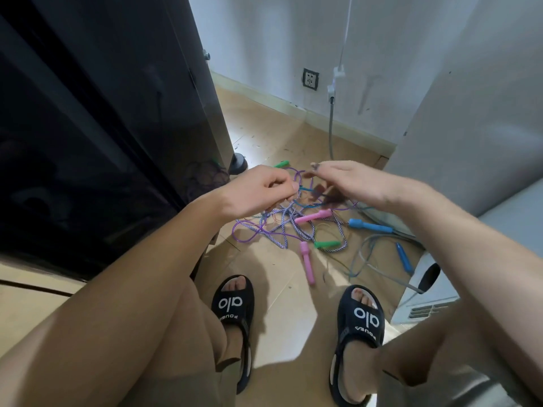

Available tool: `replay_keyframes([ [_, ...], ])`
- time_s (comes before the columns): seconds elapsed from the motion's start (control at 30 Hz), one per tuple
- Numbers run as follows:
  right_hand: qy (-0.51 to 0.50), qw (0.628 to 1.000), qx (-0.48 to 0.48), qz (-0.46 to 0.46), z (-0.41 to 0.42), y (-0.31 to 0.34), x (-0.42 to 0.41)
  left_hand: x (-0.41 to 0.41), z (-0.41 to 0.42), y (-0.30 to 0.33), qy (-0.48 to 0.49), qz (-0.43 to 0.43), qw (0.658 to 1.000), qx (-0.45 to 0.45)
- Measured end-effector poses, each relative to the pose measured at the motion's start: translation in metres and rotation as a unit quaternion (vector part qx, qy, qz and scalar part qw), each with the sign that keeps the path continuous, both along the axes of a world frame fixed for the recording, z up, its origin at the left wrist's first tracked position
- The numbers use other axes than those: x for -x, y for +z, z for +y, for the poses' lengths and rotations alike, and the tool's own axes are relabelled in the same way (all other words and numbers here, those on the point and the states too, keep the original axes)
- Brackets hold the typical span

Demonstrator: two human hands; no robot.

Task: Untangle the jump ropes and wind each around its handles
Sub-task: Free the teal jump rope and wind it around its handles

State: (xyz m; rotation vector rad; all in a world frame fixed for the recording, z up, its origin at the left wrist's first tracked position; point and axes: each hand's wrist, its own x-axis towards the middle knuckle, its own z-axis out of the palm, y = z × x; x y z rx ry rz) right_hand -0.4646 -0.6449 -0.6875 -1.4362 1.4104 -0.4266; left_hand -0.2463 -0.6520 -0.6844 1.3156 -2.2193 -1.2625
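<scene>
Ropes (282,227) are seen in a knotted heap on the floor (279,295), in front of the feet. A purple strand is pinched by the left hand (258,190), with its fingers curled together on it. It is likely lifted so one rope can be pulled free. The right hand (349,180) is held above the heap. Whether its fingers hold a strand cannot be told. Pink (313,216), blue (370,226) and green (326,244) handles are spread around, and nothing is wound yet.
</scene>
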Motion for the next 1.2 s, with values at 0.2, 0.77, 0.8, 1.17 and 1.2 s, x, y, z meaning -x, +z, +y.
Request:
replay_keyframes([
  [0.2,0.087,0.989,0.045,0.114,0.003,0.001,-0.013,0.000,0.001,-0.002,-0.004,0.009,1.000,-0.007],
  [0.77,0.036,0.993,0.110,-0.022,0.006,0.008,-0.022,-0.002,0.002,0.003,0.003,0.047,0.998,-0.037],
  [0.8,0.036,0.993,0.114,-0.021,0.005,0.010,-0.019,-0.002,0.001,0.003,0.004,0.049,0.998,-0.039],
  [1.17,-0.081,0.911,0.126,0.385,-0.015,-0.002,0.054,-0.015,-0.007,-0.006,0.002,-0.011,1.000,-0.020],
  [1.2,-0.077,0.908,0.128,0.391,-0.014,-0.003,0.051,-0.014,-0.006,-0.006,0.000,-0.006,1.000,-0.020],
])
